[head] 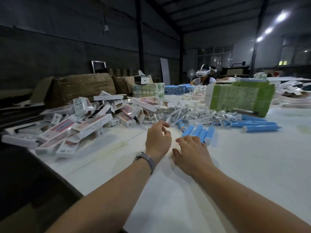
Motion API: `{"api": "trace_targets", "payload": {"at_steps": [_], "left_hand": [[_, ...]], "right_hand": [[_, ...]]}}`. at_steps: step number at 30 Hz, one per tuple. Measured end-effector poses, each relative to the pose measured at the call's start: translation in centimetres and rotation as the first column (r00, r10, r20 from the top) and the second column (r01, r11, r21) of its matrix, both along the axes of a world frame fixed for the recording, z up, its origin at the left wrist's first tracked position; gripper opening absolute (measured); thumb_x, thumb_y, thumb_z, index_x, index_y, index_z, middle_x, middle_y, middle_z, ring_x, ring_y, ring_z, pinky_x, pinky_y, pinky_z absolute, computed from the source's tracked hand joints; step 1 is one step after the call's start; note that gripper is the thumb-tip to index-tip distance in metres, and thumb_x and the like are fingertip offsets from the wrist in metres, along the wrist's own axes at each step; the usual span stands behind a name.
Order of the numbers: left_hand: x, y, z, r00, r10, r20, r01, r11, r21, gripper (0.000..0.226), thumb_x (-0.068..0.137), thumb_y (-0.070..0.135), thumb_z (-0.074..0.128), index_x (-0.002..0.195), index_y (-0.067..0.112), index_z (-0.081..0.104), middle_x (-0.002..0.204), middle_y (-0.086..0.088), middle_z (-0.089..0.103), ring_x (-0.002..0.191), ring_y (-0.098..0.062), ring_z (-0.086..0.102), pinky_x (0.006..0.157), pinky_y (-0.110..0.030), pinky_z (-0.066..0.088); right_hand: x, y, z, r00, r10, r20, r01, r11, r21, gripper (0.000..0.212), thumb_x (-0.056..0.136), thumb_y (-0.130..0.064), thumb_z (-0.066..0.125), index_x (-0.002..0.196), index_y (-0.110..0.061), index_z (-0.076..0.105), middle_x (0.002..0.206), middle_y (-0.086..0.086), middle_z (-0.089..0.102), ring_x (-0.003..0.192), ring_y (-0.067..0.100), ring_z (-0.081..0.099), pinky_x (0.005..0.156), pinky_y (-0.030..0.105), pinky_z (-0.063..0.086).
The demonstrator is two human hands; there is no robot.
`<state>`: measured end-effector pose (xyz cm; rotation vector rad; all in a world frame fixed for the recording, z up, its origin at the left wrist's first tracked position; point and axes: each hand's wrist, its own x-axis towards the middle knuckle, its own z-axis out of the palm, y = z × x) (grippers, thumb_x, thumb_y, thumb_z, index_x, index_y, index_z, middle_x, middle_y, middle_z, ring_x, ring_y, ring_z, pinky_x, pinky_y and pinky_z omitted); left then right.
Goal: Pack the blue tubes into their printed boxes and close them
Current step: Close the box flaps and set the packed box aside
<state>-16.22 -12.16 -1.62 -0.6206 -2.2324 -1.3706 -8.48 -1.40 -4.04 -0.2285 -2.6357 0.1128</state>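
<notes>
Two loose-fingered, empty hands, left hand (157, 140) and right hand (191, 153), hover over white table (252, 165) in dim warehouse.

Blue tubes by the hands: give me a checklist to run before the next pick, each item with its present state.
1. Left hand free to take a box: ok, fingers loosely curled, holding nothing.
2. Right hand free to take a tube: ok, fingers spread over the white table, holding nothing.
3. Small group of blue plastic tubes within reach: ok, they lie just beyond the right fingertips.
4. Heap of pink-and-white printed cardboard boxes available: ok, piled left of the left hand.
5. An open box ready: cannot tell, some flaps stand open.
6. Tube caps on: cannot tell, too blurred.
</notes>
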Motion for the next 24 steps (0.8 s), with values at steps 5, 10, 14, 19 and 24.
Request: {"api": "trace_targets", "payload": {"at_steps": [5,10,14,19,24], "left_hand": [[-6.1,-8.2,3.0,0.913,0.264,-0.312,-0.406,0.663,-0.629,0.050,0.088,0.020,0.052,0.136,0.026,0.043,0.135,-0.003,0.055,0.126,-0.030,0.043,0.104,-0.048,0.039],[-10.3,-17.4,4.1,0.721,0.673,-0.164,-0.476,0.310,-0.823,0.069,0.099,0.050,0.041,0.156,0.029,0.008,0.160,-0.019,0.023,0.148,-0.045,0.014,0.114,-0.070,0.010],[-9.4,-19.2,3.2,0.712,0.669,-0.214,-0.489,0.254,-0.834,0.061,0.097,0.032,0.049,0.152,0.032,0.023,0.139,-0.014,0.053,0.124,-0.039,0.050,0.105,-0.058,0.035],[-7.0,-13.3,5.6,0.898,0.439,0.031,-0.373,0.797,-0.475,0.047,0.101,0.024,0.042,0.145,0.032,0.028,0.123,-0.014,0.059,0.083,-0.028,0.060,0.070,-0.039,0.052],[-0.7,-2.5,7.1,0.887,-0.279,0.368,0.123,0.911,0.393,0.054,0.102,0.001,0.040,0.137,0.041,0.047,0.130,-0.015,0.051,0.096,-0.032,0.064,0.053,-0.035,0.058]], "right_hand": [[0.0,-0.7,0.0,0.999,0.033,0.008,-0.033,0.999,-0.010,0.040,0.098,-0.044,0.036,0.129,-0.023,0.051,0.131,0.001,0.051,0.122,0.027,0.039,0.095,0.044,0.035],[0.2,-0.5,0.3,0.998,0.042,0.038,-0.042,0.999,0.002,0.040,0.099,-0.042,0.035,0.130,-0.021,0.049,0.133,0.003,0.049,0.123,0.029,0.039,0.096,0.044,0.034],[0.3,-0.4,0.4,0.998,0.046,0.051,-0.046,0.999,-0.001,0.039,0.100,-0.040,0.034,0.130,-0.020,0.048,0.132,0.003,0.049,0.122,0.029,0.039,0.096,0.044,0.034],[0.4,-0.2,0.3,0.999,0.048,0.017,-0.048,0.999,-0.022,0.043,0.099,-0.040,0.036,0.138,-0.021,0.038,0.134,0.004,0.048,0.123,0.029,0.039,0.097,0.044,0.034],[0.6,-0.1,0.6,0.989,0.109,-0.098,-0.122,0.983,-0.140,0.075,0.096,-0.047,0.047,0.153,-0.027,0.001,0.141,0.003,0.043,0.123,0.029,0.039,0.097,0.044,0.038]]}}
